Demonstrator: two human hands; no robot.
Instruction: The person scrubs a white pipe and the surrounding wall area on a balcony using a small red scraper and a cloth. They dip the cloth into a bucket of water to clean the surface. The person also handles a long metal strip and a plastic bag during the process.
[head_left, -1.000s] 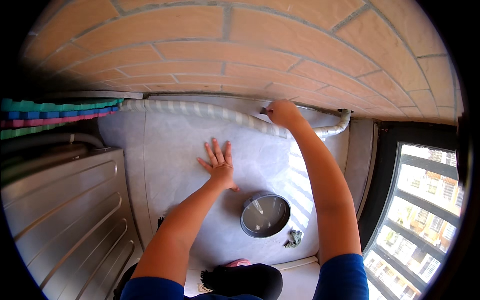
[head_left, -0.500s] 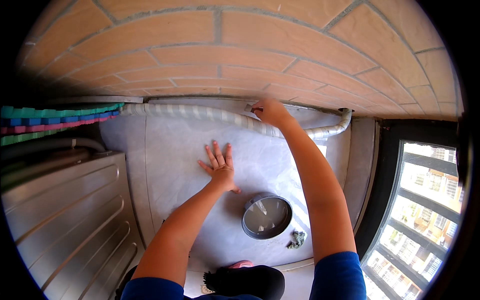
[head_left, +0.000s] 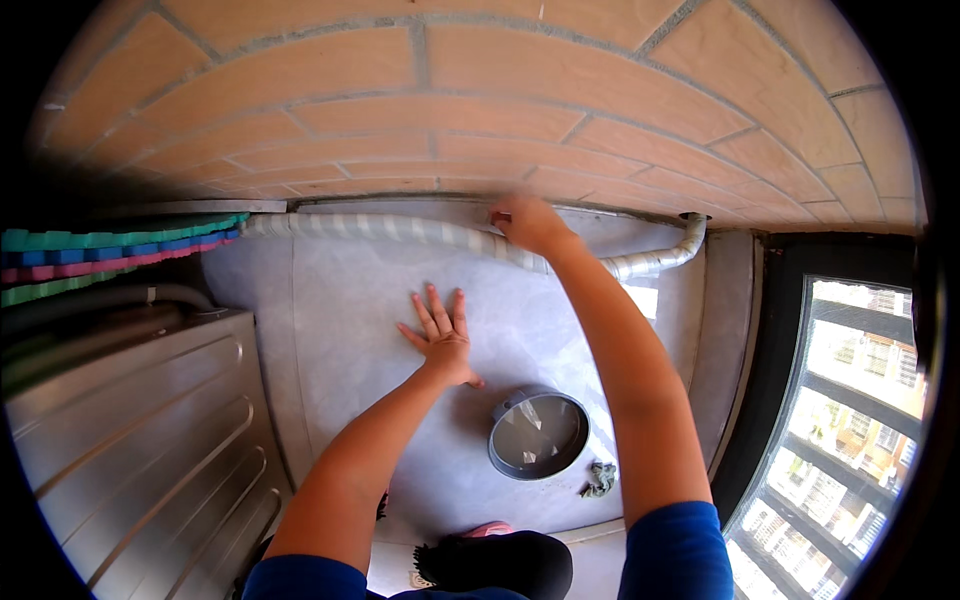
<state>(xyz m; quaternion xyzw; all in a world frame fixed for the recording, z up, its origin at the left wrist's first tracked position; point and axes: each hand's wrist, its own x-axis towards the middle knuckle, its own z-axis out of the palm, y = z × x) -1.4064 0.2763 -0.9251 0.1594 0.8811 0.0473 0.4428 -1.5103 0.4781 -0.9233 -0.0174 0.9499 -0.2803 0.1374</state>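
We look down on a striped, wrapped hose (head_left: 390,228), which lies along the foot of the tiled wall (head_left: 560,70), its long axis running left to right and ending at a dark hole (head_left: 692,217) in that wall. The right hand (head_left: 532,226) is the nearer of the two: its wrist crosses the hose, and its fingers point leftward on the wall side. We see this grip with the fingers curled together, but cannot tell whether they pinch a small thing. The left hand (head_left: 446,345) lies on the near side of the hose, apart from it, with its fingers spread on the pale grey floor (head_left: 350,290). Nearer the person we note a round grey bucket (head_left: 507,404) holding liquid, and just beside it a crumpled greenish cloth (head_left: 599,481). At the left stand a ribbed metal panel (head_left: 150,430) and, beyond it, layered coloured mats (head_left: 120,243) that meet the hose's left end; at the right, a dark-framed window (head_left: 835,430) looks out on buildings.
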